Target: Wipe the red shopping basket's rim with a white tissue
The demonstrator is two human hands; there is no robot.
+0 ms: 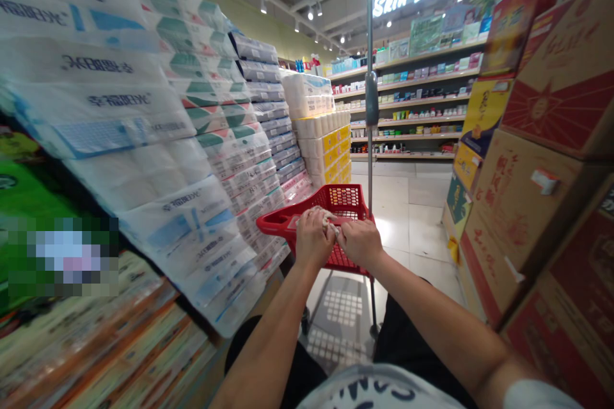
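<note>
Between stacked paper packs (192,204) at left and cartons (513,182) at right, we see a pale tiled floor (430,223) of a shop, with filled shelves (407,102) behind. Our left hand (314,237) has its fingers curled, closed upon a whitish cloth (328,217). Our right hand (361,242) is clenched, also gripping this cloth (its palm we cannot see). The cloth is at the near side of the red cart (349,196). Beside the cart's right edge, a metal pole (370,169) rises upright, crossing our view of the shelves.
</note>
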